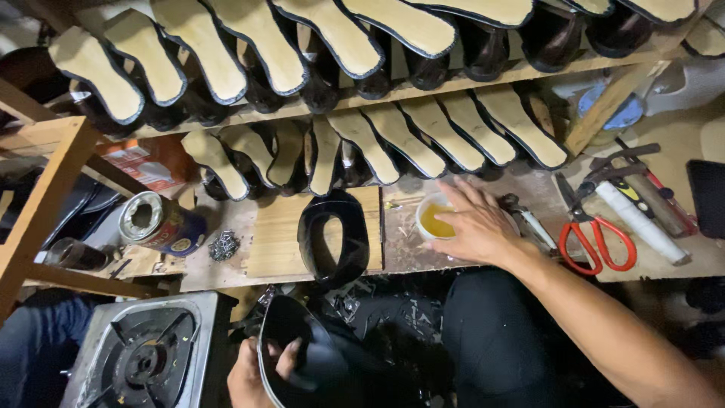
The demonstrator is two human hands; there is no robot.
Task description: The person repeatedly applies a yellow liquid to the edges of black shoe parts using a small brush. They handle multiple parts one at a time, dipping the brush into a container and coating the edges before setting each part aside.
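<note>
Left hand (253,374) grip pinching glossy black shoe upper (302,363), right hand (472,227) fingers spread over round white cup (432,219) of amber glue

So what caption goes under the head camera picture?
Right hand reaches a small cup of yellow glue; left hand holds a black shoe upper.

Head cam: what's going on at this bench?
A person sits at a cluttered wooden bench under shelves of shoe soles. Their right hand rests on a small white cup of yellow liquid. Their left hand holds a black shoe upper in the lap. Another black upper lies on the bench, red-handled scissors at right.
</note>
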